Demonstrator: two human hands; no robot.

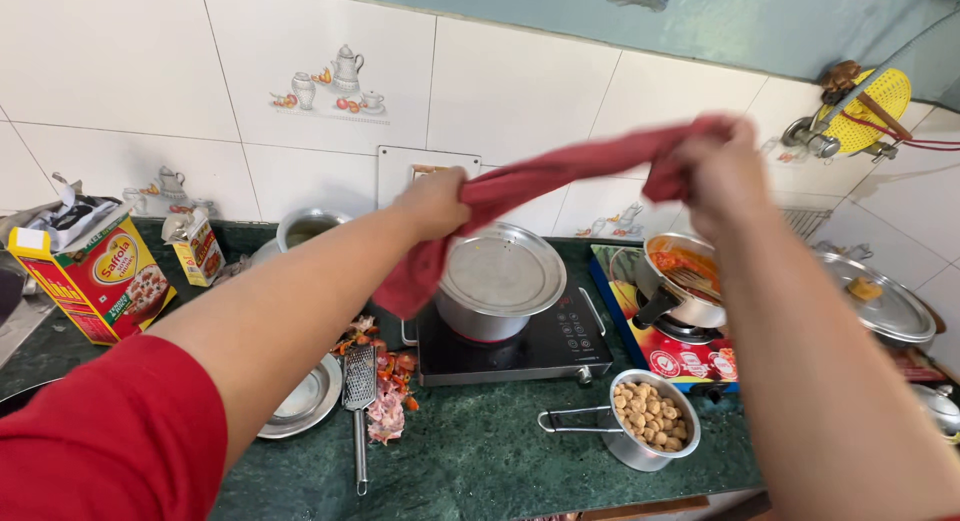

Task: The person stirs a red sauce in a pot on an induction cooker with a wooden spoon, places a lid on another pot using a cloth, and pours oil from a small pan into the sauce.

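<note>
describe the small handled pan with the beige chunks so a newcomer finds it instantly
Start at the dark green stone counter and find the black induction cooktop carrying the lidded steel pot. Just in front of its right corner sits a small steel saucepan with a long handle pointing left. It alone holds pale beige, nugget-like chunks, uncovered.

Red-yellow carton (95, 281) far left; small yellow-red box (200, 249) beside it.

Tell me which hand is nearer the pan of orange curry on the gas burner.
Right. The right hand grips the red cloth just above the curry pan; the left hand holds the cloth's other end over the lidded pot.
</note>
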